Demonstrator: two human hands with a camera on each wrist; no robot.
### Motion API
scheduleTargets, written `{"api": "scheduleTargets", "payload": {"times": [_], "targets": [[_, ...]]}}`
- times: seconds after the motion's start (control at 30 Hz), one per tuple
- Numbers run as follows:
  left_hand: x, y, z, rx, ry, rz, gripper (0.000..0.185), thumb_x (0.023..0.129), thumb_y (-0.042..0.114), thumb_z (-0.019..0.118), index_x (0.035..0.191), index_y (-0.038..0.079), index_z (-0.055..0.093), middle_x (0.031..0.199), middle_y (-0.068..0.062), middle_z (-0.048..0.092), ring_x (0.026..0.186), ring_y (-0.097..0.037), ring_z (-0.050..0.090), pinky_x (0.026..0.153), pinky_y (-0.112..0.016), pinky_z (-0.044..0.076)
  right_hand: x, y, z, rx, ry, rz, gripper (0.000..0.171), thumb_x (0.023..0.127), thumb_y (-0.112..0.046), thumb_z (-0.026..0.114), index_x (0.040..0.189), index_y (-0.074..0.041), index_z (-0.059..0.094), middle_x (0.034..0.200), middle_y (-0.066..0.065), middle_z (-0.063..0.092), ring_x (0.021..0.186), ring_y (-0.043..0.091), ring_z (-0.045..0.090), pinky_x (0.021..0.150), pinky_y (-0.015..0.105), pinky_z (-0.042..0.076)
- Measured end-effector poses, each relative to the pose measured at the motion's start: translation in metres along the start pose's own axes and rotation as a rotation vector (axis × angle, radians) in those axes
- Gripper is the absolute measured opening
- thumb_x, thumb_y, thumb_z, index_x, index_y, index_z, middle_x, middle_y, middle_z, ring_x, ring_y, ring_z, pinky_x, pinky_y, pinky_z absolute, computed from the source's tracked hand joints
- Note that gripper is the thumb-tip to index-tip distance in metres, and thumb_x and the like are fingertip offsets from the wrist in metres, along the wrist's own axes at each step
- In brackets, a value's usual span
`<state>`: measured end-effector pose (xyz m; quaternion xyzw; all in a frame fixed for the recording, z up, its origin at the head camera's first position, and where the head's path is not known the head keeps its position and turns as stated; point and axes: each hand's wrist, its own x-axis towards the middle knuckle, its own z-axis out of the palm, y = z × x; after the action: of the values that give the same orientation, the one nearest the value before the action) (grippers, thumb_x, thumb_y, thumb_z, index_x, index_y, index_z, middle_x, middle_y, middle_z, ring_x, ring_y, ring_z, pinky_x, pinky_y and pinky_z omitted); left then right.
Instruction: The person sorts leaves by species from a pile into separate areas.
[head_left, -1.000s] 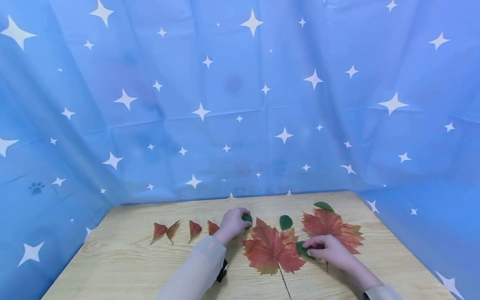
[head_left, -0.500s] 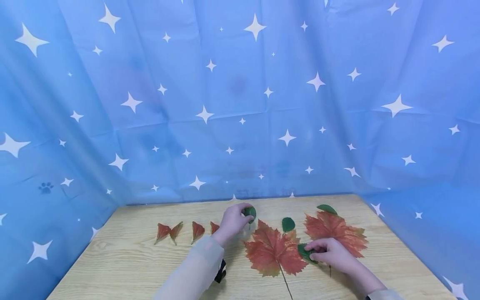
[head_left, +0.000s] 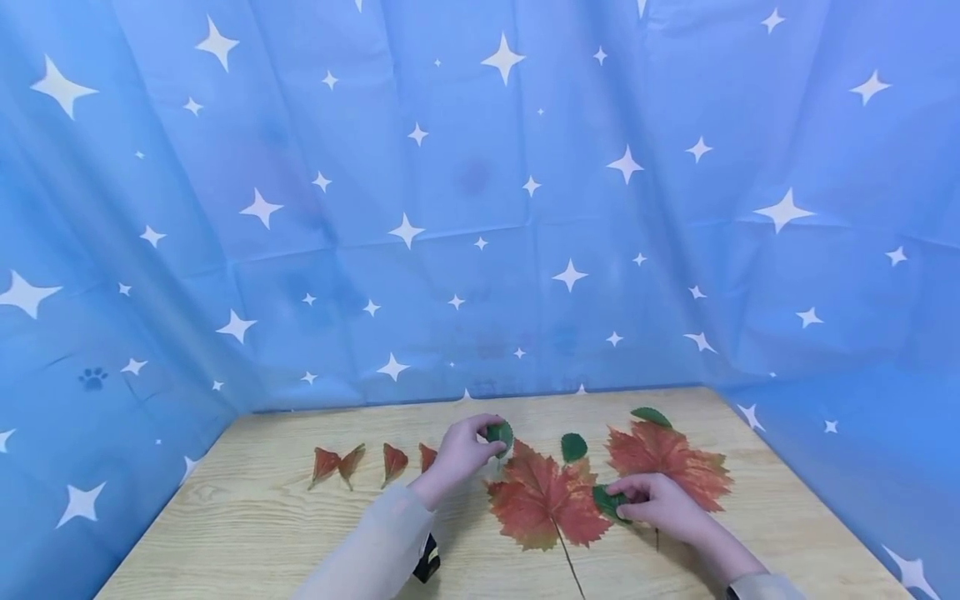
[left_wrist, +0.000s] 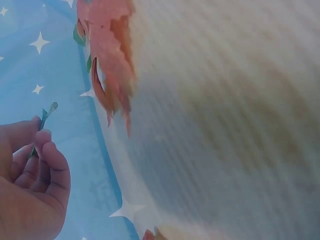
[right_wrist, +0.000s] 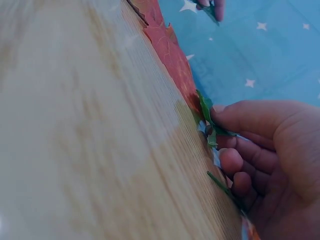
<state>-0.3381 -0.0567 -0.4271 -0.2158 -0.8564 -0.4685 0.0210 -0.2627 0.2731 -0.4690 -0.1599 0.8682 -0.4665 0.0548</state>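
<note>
Green leaves are pinched in both hands, one point(head_left: 498, 433) by the left hand point(head_left: 462, 451), another point(head_left: 606, 502) by the right hand point(head_left: 654, 501), beside a red maple leaf point(head_left: 543, 497).

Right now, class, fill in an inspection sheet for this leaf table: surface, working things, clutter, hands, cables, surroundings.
Surface: wooden table, pale grain, lying flat.
Working things: left hand pinches a small green leaf above the table; right hand grips another green leaf at the edge of the big red maple leaf.
Clutter: second red maple leaf; two loose green leaves; row of small red leaf pieces.
Hands: both holding leaves.
Cables: nothing seen.
Surroundings: blue starred cloth behind and at the sides.
</note>
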Motion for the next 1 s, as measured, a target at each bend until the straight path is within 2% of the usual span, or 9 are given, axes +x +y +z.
{"api": "scheduleTargets", "payload": {"times": [0.2, 0.43, 0.77, 1.0], "targets": [[-0.02, -0.008, -0.007, -0.036, -0.039, -0.032, 0.037, 0.091, 0.014, 0.07, 0.127, 0.01, 0.064, 0.088, 0.001, 0.058, 0.06, -0.012, 0.051, 0.05, -0.026, 0.044, 0.004, 0.001, 0.004, 0.002, -0.008, -0.004, 0.031, 0.086, -0.012, 0.072, 0.115, -0.002, 0.069, 0.09, 0.007, 0.06, 0.074, 0.012, 0.052, 0.062, 0.027, 0.046], [-0.038, -0.008, -0.016, -0.069, -0.016, -0.016, 0.038, 0.088, 0.009, 0.072, 0.125, 0.005, 0.065, 0.086, 0.0, 0.059, 0.061, -0.013, 0.053, 0.051, -0.025, 0.045, 0.003, -0.002, 0.003, -0.046, 0.008, -0.024, 0.03, 0.084, -0.014, 0.074, 0.112, -0.003, 0.07, 0.092, 0.007, 0.061, 0.076, 0.011, 0.054, 0.064, 0.027, 0.046], [-0.049, -0.007, -0.019, -0.057, -0.053, -0.011, 0.037, 0.088, 0.012, 0.071, 0.125, 0.007, 0.065, 0.086, 0.002, 0.06, 0.06, -0.012, 0.053, 0.051, -0.026, 0.044, 0.002, -0.003, -0.001, -0.035, 0.004, -0.003, 0.031, 0.086, -0.014, 0.073, 0.114, -0.002, 0.069, 0.097, 0.008, 0.062, 0.079, 0.011, 0.054, 0.065, 0.028, 0.046], [-0.066, -0.014, -0.031, -0.056, -0.075, -0.023, 0.036, 0.088, 0.012, 0.072, 0.123, 0.008, 0.067, 0.087, 0.0, 0.06, 0.056, -0.012, 0.052, 0.05, -0.027, 0.045, 0.001, -0.005, 0.0, -0.041, 0.004, -0.005, 0.031, 0.085, -0.013, 0.074, 0.114, -0.002, 0.069, 0.094, 0.007, 0.062, 0.078, 0.011, 0.054, 0.065, 0.027, 0.046]]}}
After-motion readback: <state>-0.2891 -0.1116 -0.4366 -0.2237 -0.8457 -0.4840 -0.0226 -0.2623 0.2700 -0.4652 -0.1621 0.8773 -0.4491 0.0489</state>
